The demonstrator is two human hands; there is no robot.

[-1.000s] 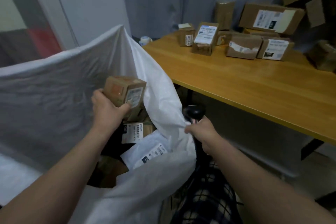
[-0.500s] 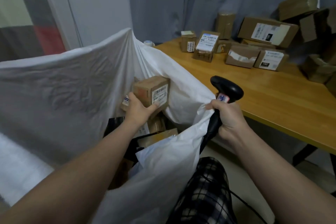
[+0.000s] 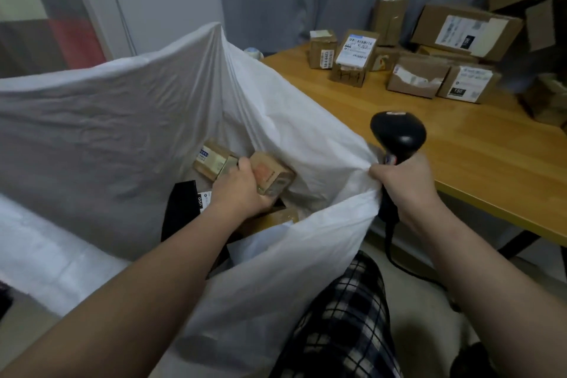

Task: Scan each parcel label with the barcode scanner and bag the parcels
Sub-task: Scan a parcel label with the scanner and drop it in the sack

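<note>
Left grip [image 3: 242,193]: we hold a small cardboard parcel [image 3: 273,176], fingers wrapped round it, low inside the white bag [image 3: 122,120].
Right grip [image 3: 408,190]: we clutch the barcode scanner [image 3: 399,135] by its handle and pinch the bag's rim against it.
Tabletop [image 3: 460,156]: labelled parcels [image 3: 356,52] sit along our far edge.

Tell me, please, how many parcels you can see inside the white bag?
4: a small box gripped by the left hand, a labelled box just behind it, a black parcel left of the hand, a brown box beneath. More may be hidden deeper.
</note>
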